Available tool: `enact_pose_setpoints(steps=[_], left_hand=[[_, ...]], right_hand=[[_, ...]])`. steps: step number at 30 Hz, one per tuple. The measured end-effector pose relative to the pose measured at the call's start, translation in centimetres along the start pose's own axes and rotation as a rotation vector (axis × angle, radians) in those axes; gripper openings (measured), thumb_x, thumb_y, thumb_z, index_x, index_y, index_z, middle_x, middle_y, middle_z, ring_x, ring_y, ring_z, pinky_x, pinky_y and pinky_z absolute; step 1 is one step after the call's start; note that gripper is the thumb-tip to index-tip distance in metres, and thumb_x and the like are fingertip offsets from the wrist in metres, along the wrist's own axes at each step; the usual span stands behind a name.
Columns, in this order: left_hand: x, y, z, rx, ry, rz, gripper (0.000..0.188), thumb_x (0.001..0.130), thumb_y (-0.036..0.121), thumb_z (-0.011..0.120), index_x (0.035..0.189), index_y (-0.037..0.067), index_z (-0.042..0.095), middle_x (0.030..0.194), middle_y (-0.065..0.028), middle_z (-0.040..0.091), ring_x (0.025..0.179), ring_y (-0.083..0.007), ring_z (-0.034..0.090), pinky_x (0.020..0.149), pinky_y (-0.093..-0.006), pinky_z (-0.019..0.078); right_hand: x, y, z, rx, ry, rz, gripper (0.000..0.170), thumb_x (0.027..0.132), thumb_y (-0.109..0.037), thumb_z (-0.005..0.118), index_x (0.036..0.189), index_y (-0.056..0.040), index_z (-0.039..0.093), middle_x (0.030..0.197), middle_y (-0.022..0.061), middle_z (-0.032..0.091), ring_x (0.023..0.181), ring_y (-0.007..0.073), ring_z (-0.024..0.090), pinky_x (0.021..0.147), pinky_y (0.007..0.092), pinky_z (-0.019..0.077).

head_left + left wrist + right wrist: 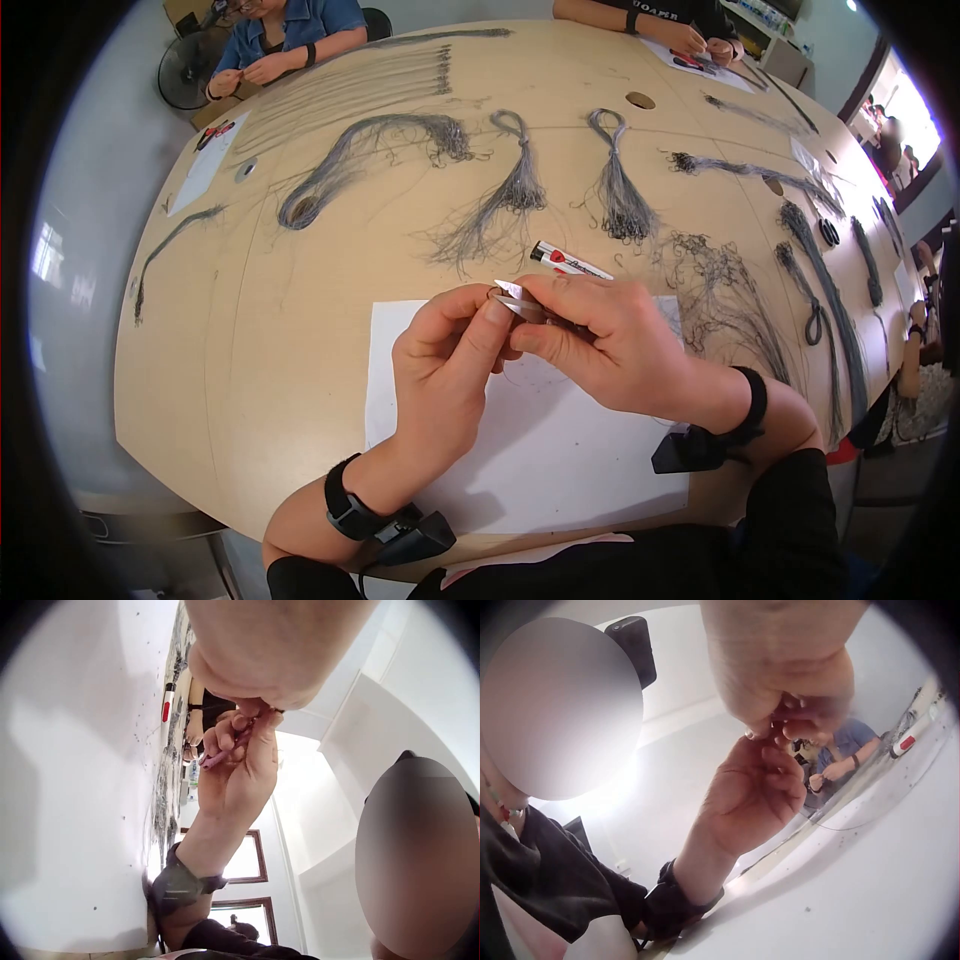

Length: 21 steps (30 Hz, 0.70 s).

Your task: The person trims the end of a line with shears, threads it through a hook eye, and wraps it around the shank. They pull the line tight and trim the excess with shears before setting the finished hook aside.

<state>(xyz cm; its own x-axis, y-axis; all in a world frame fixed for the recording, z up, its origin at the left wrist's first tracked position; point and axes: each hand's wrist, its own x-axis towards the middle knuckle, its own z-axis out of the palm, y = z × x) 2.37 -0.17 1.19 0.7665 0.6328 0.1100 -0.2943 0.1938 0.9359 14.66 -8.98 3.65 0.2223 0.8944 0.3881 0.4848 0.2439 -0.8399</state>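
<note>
Pinched a thin strand [494, 291] between thumb and finger of the left hand [440, 355]. Gripped a pointed metal tool [524, 307] in the right hand [620, 345], with fingers curled round it and its tips at the left fingertips. Had white paper [560, 450] beneath, towards 6 o'clock. Had a marker [565, 259] just beyond at 2 o'clock and loose strands [725, 290] at 3. Farther out, showed a looped bundle [520, 190] at 12 and a long bundle [365, 135] between 10 and 11, all on the table [270, 350].
</note>
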Motion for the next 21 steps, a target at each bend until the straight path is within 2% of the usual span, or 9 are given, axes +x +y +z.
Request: enact_pose_setpoints(steps=[2, 21], left_hand=[[0.06, -0.15, -0.05, -0.011, 0.001, 0.013, 0.014, 0.086, 0.012, 0.044, 0.097, 0.005, 0.05, 0.084, -0.0036, 0.056, 0.069, -0.0073, 0.051, 0.057, -0.0201, 0.0407], [-0.4, -0.12, 0.47, -0.159, 0.086, -0.113, 0.014, 0.085, 0.015, 0.046, 0.095, 0.007, 0.051, 0.081, -0.0016, 0.056, 0.067, -0.0073, 0.05, 0.058, -0.0218, 0.0392]], right_hand=[[-0.01, 0.14, 0.02, -0.091, 0.026, -0.054, 0.016, 0.076, -0.013, 0.056, 0.082, 0.0015, 0.051, 0.063, 0.0118, 0.052, 0.056, 0.0252, 0.048, 0.05, 0.03, 0.0385], [-0.29, 0.23, 0.66, -0.036, 0.072, -0.002, 0.016, 0.074, -0.011, 0.058, 0.082, 0.0016, 0.053, 0.059, 0.0112, 0.05, 0.051, 0.0236, 0.046, 0.046, 0.029, 0.0362]])
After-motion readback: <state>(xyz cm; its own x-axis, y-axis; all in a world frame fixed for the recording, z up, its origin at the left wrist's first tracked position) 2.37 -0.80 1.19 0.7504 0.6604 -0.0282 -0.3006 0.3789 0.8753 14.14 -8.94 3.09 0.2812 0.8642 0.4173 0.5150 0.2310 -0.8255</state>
